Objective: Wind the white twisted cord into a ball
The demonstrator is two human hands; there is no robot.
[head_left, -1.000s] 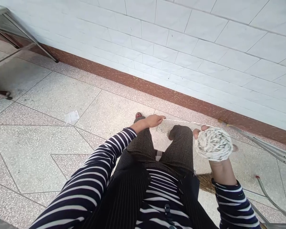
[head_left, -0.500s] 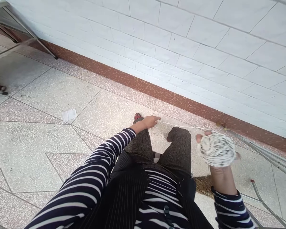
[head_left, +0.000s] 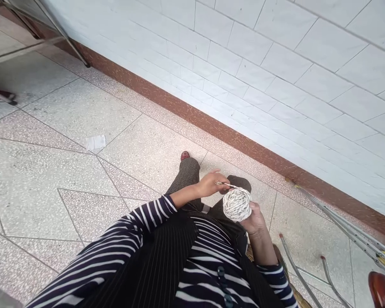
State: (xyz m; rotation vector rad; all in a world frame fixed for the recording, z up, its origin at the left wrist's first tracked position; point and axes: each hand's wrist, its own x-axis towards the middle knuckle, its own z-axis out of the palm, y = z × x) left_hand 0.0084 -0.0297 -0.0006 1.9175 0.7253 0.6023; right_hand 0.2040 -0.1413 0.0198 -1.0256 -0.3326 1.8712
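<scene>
The left hand (head_left: 210,185) had been drawn in from its outstretched reach and was now pinched on the loose strand (head_left: 228,185), just beside the ball of yarn (head_left: 237,204). The ball had been brought down and inward too, and was cupped from below in the right hand (head_left: 256,220), over the lap between the knees. The long taut run of strand seen a moment earlier had been taken up, which was judged to mean that another turn was being laid onto the ball.

The floor (head_left: 67,171) was laid in speckled terrazzo slabs, with a scrap of paper (head_left: 96,142) lying well apart towards its left edge. A white-tiled wall (head_left: 276,64) with a reddish skirting band (head_left: 211,126) ran along the far edge. Metal crutches (head_left: 349,231) were seen at the right, a metal frame (head_left: 35,38) at the top left corner.
</scene>
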